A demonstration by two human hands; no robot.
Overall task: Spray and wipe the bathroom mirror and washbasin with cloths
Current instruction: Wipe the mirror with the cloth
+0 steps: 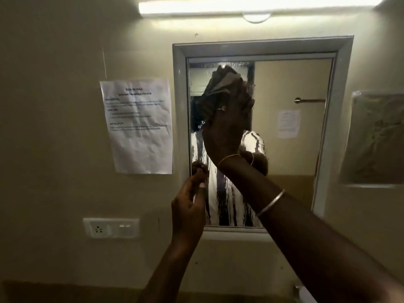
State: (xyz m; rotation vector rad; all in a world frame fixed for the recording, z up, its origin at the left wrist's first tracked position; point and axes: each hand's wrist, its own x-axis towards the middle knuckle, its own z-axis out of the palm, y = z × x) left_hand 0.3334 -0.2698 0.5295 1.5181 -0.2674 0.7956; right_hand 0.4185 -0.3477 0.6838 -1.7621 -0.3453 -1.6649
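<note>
Grey framing runs round the mirror (260, 136), a wide moulded border on all four sides, and the glass inside it is streaked with wet runs down its left half while the right half looks dry. My right hand (227, 127) is raised high against the upper left part of the glass, palm to the mirror, fingers (244, 95) closed over a bunched cloth (220, 84) pressed flat on the surface of the glass, just below the top inner edge. To its right the glass lies open all the way across to the frame. Two thin bangles sit on that forearm, which slants up from the lower right.

My left hand (192, 202) is lower, at the bottom left corner of the glass beside the frame's inner edge, fingers curled loosely inward; whether they pinch something small I cannot tell.

Left of the frame a creased printed sheet (137, 125) is stuck on the wall, nearly touching the frame, and below it sits a socket and switch plate (111, 227). A tube light (251, 6) glows overhead. The washbasin is out of view.
</note>
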